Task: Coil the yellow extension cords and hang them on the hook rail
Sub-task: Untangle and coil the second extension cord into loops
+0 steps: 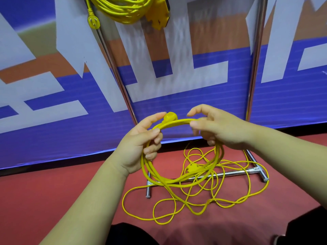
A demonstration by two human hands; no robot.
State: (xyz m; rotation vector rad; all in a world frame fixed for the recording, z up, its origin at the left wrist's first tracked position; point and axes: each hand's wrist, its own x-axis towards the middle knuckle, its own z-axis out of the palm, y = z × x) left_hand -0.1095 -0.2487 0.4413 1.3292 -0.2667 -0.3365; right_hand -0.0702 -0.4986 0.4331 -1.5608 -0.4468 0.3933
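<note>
Holding the half-made coil [169, 182] above the floor [44, 191], left grip [141, 147] curled round its side beside the plug [170, 117], right grip [221, 128] closed round its top, and best drawing the loose cord [210, 201] (tangled across the rack's base bar [235, 172]) up in even, untwisted loops.

The thin yellow extension cord [178, 183] looks like smooth, slightly glossy plastic, the tubular stand frame [212, 175] is shiny chromed metal, the red floor [53, 183] is matt, and the blue-and-white printed banner [194, 82] has a faint sheen.
</note>
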